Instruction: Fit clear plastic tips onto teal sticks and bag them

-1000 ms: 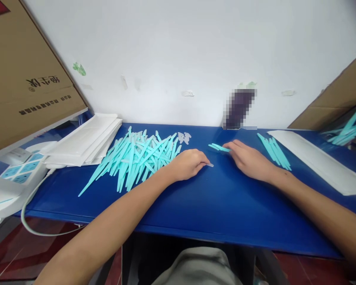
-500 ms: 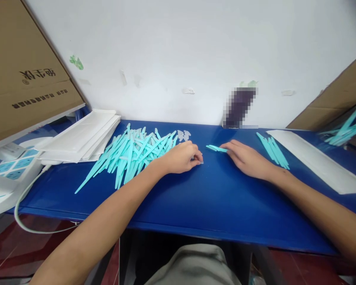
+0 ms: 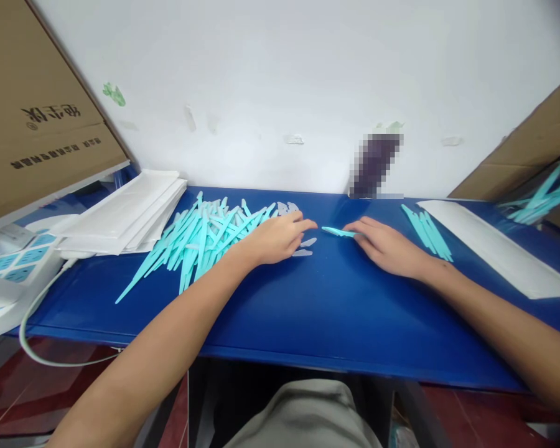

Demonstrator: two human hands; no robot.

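Observation:
My left hand (image 3: 280, 238) is over the desk beside a pile of turquoise eyebrow razors (image 3: 205, 239), its index finger stretched out and the others loosely bent. Two small translucent blade caps (image 3: 308, 242) lie by its fingertips, partly under the hand. Several more caps (image 3: 287, 208) show just behind the knuckles. Between the thumb and fingers of my right hand (image 3: 385, 246) is a turquoise eyebrow razor (image 3: 333, 231), pointing left and held low over the desk. I cannot tell whether a second razor is in that grip.
To the right, several razors (image 3: 428, 233) lie side by side near a long white sleeve (image 3: 494, 249). White envelopes (image 3: 121, 211) are stacked at the left, by a power strip (image 3: 23, 261) with a cable. A cardboard box (image 3: 42, 93) stands at the left, and a wall closes off the back.
My left hand has shifted slightly left and its index finger has straightened. Two caps now show beside its fingertips. My right hand stays nearly in place with the razor.

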